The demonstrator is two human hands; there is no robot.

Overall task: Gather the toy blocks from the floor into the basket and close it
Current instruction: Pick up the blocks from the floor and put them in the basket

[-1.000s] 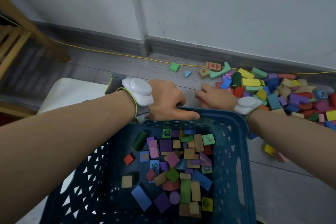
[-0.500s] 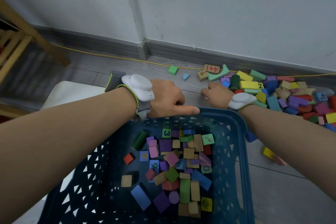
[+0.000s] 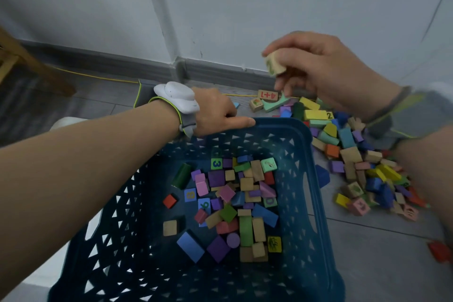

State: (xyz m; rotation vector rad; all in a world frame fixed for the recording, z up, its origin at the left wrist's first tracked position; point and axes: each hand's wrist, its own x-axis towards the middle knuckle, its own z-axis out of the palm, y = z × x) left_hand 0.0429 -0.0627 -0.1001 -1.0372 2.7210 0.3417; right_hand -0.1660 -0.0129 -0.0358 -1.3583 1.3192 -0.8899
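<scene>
A dark blue perforated basket (image 3: 316,203) stands on the floor in front of me with several coloured blocks in its bottom. My left hand (image 3: 215,113) grips its far rim, thumb lying along the edge. My right hand (image 3: 316,68) is raised above the basket's far right corner, fingers closed on a pale wooden block (image 3: 274,65) with a green figure on it. A heap of coloured toy blocks (image 3: 355,152) lies on the floor right of the basket.
A grey wall and skirting board run behind. A yellow cable (image 3: 98,77) lies along the floor. A wooden chair leg (image 3: 36,66) is at far left. A white object (image 3: 66,122) sits left of the basket. A red block (image 3: 438,250) lies apart at the right edge.
My right hand has risen from the floor near the block heap and now holds a pale wooden block in the air. My left hand stays on the basket rim.
</scene>
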